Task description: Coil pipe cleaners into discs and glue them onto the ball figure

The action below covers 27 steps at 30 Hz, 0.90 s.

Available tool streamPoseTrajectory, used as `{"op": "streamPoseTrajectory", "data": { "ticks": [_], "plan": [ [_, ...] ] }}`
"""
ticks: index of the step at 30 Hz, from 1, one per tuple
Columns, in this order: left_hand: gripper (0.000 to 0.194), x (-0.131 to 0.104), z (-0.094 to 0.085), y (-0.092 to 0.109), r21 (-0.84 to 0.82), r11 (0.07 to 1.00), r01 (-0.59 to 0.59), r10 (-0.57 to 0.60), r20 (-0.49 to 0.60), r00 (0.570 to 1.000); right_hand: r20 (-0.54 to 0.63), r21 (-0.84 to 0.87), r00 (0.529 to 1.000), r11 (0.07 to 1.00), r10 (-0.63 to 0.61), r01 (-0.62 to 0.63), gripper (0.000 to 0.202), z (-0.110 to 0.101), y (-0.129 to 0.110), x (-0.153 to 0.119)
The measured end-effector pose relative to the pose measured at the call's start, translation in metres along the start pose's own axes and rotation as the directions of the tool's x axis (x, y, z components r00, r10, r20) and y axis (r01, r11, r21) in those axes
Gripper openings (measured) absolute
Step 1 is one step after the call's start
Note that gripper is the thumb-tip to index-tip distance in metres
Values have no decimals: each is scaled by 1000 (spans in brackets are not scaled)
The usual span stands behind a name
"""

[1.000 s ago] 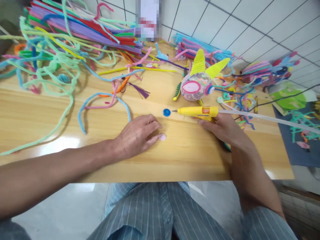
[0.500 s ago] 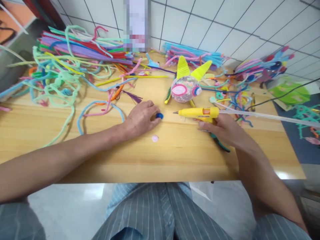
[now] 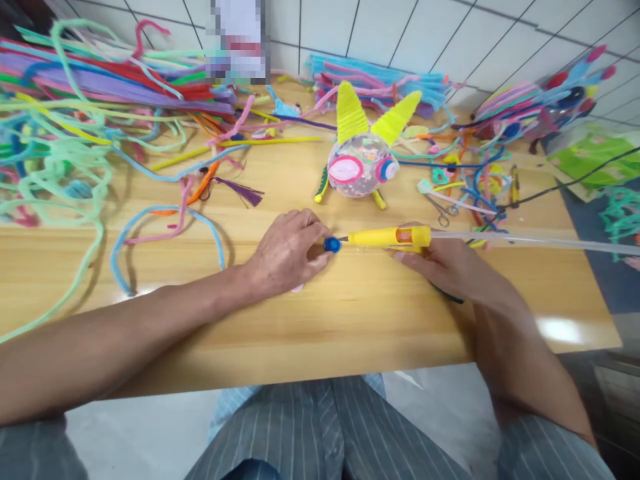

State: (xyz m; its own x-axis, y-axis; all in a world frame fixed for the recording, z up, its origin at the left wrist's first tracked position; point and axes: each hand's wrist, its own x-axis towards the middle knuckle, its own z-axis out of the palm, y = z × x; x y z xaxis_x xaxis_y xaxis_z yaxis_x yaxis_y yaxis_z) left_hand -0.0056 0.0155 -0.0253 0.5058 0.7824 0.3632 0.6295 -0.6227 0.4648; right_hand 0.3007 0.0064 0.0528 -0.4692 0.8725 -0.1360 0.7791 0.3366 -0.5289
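Note:
My left hand (image 3: pixel 290 253) pinches a small round blue piece, like a bottle cap (image 3: pixel 333 245), between thumb and fingers just above the table. My right hand (image 3: pixel 445 260) is wrapped round a yellow hot glue gun (image 3: pixel 385 237), its tip at the right edge of the blue cap. A long clear glue stick (image 3: pixel 530 240) runs out of the gun's back end. Partly hidden under my left hand lies a pale pink disc (image 3: pixel 298 288). Behind stands a clear ball-shaped figure (image 3: pixel 357 143) with yellow ears, pink-rimmed and blue eye pieces and short feet.
Tangled pipe cleaners (image 3: pixel 65 160) cover the left side, with a purple tassel (image 3: pixel 243 191) nearer the middle. A bundle of blue and pink pipe cleaners (image 3: pixel 380 87) lies along the wall. Scissors (image 3: pixel 443 212) and scraps sit at right. A dark cable (image 3: pixel 565 180) crosses there.
The glue gun's tip has come to the blue cap, closing the gap between them. My left hand now partly covers the pink disc. The view has shifted slightly.

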Motion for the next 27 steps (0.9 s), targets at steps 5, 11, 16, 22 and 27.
{"op": "streamPoseTrajectory", "data": {
  "ticks": [5,11,16,22,27],
  "plan": [
    [15,2,-2,1,-25,1000,-4,5,13,1000,6,34,998,997,-68,68,24,5,-5,2],
    [13,1,-6,3,-53,999,9,-8,24,1000,4,20,996,996,-92,92,16,7,-7,-1],
    [15,1,-8,3,-93,995,23,-18,53,998,-20,19,987,987,-157,157,13,9,-7,-2],
    [12,1,-8,1,-95,995,28,-23,54,998,-44,21,978,978,-206,207,13,10,-5,-2],
    [12,1,-5,0,-99,995,23,-19,48,999,-39,-4,979,980,-200,200,13,11,-5,-1]
  ]
}}
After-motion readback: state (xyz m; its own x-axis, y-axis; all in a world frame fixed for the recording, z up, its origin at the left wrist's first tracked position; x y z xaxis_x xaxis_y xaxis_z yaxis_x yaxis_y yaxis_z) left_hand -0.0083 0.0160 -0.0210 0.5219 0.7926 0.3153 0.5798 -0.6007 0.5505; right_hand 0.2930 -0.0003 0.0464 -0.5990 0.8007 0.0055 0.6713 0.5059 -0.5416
